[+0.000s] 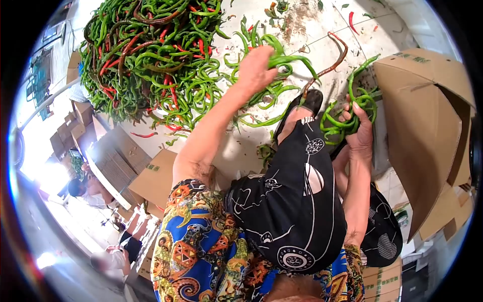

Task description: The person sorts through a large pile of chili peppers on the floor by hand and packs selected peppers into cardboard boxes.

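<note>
My left hand (257, 69) is closed at the edge of the loose chilies, with long green chili peppers (297, 59) sticking out past its fingers. Beyond my knee, my right hand (360, 128) grips a bunch of long, curled green chili peppers (358, 95). Left of my left hand rises a big pile of green and red chili peppers (151, 55), spilling onto the floor. A long dark red-brown chili (338, 64) lies between my two hands, reaching to my shoe (311, 102). The fingertips of my left hand are partly hidden.
An open cardboard box (420, 100) stands close to my right. More cardboard boxes (158, 173) are on the left, with other people (93, 190) beyond them. A red chili (352, 23), leaves and dirt are scattered on the tiled floor (322, 15).
</note>
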A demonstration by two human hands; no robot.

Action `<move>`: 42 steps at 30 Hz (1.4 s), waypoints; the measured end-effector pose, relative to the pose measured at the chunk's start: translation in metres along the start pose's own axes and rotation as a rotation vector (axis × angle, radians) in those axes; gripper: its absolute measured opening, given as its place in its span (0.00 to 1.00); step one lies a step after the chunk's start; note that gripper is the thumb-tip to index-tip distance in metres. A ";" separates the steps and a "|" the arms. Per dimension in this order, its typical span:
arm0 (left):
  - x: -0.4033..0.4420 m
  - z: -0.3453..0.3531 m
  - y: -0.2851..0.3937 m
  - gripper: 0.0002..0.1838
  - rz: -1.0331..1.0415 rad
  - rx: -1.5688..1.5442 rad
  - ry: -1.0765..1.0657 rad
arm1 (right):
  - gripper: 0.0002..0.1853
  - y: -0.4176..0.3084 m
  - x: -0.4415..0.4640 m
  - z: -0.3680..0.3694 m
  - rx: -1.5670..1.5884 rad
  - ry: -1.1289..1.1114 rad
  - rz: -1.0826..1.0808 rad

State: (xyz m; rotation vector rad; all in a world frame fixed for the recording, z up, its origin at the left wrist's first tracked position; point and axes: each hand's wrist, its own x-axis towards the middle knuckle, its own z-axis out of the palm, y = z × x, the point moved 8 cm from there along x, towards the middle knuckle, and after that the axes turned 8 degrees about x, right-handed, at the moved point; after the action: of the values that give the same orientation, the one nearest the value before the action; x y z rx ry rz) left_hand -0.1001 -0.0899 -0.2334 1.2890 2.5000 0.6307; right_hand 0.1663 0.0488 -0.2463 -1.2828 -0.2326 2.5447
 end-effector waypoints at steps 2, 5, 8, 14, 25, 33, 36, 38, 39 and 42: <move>-0.012 -0.011 -0.028 0.23 -0.089 0.132 0.003 | 0.15 0.000 0.001 -0.001 -0.016 0.008 -0.016; -0.028 0.002 -0.075 0.24 -0.364 0.307 -0.117 | 0.15 0.006 0.002 0.003 -0.023 0.016 0.002; -0.038 0.019 -0.100 0.23 -0.448 0.385 -0.106 | 0.14 0.009 -0.001 0.007 -0.019 0.027 0.009; -0.040 0.002 -0.105 0.13 -0.251 0.218 0.253 | 0.15 0.009 -0.003 0.010 -0.030 0.023 0.008; -0.030 -0.079 0.024 0.17 -0.423 -1.632 -0.138 | 0.19 -0.003 -0.021 0.090 0.008 -0.248 -0.010; -0.022 -0.114 0.079 0.17 -0.343 -1.946 -0.248 | 0.24 -0.034 -0.077 0.152 -0.071 -0.494 -0.086; -0.023 -0.123 0.093 0.17 -0.333 -1.996 -0.279 | 0.26 -0.042 -0.109 0.176 -0.114 -0.610 -0.056; -0.022 -0.130 0.104 0.18 -0.284 -2.019 -0.299 | 0.29 -0.053 -0.131 0.188 -0.170 -0.629 -0.119; -0.023 -0.134 0.109 0.14 -0.293 -1.998 -0.299 | 0.29 -0.059 -0.143 0.196 -0.179 -0.639 -0.149; -0.022 -0.147 0.126 0.11 -0.267 -1.970 -0.307 | 0.34 -0.076 -0.177 0.212 -0.176 -0.718 -0.157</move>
State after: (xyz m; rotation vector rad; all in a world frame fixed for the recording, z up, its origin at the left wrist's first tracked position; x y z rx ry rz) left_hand -0.0596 -0.0810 -0.0430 0.1456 0.7368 1.7731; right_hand 0.1094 0.0601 0.0341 -0.3192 -0.6784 2.7770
